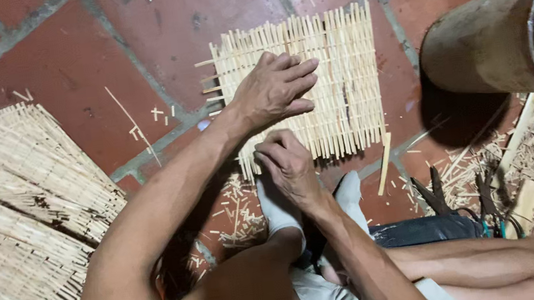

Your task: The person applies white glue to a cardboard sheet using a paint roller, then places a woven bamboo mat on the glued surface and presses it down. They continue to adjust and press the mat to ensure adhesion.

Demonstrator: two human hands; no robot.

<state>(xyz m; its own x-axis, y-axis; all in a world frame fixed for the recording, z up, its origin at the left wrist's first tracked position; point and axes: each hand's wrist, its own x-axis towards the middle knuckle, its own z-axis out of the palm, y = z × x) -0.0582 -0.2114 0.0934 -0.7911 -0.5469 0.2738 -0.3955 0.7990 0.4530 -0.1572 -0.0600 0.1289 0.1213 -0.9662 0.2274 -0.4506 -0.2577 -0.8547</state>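
Head view: left hand (273, 88) lies flat and wide on the woven bamboo mat (340, 80); at 6 o'clock, right hand (289, 167) pinches a strip; keep the mat pressed.

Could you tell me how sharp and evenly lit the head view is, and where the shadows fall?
In the head view, the woven bamboo mat and left hand are sharp and evenly lit; a dark shadow lies under the cylinder; its shiny rim at the frame edge shows pale glare; the right hand is slightly shaded.
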